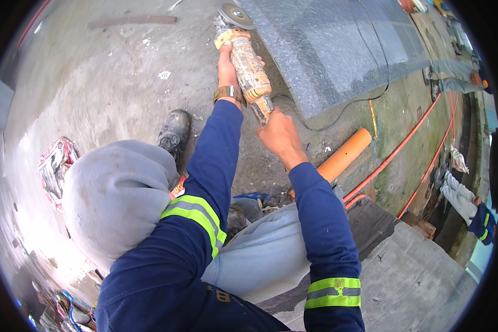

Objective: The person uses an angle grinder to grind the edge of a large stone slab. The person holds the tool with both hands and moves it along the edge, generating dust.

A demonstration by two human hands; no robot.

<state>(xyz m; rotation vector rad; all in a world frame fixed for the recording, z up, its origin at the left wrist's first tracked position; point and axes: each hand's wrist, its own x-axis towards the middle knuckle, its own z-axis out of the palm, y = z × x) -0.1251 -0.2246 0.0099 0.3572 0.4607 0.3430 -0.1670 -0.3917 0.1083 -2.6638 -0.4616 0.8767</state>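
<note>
Both my hands hold an angle grinder [250, 67], a worn yellow-orange tool spattered with grey dirt. My left hand [227, 69] wraps round its body just behind the head, with some fingers hidden beneath. Closed round the narrow rear end is my right hand [282, 135]. The grinder's disc [237, 16] points away from me, above the concrete floor and near the left edge of a grey speckled stone slab [337, 55]. Whether the disc touches the slab I cannot tell. A black cord [337, 124] curves from near the tool's rear across the slab.
An orange pipe [349, 154] lies right of my right hand. Thin orange-red tubes [395, 152] run along the floor farther right. A crumpled bag [57, 166] is at the left, a flat brown strip [133, 21] at the far left. Other people [454, 76] are at the right edge.
</note>
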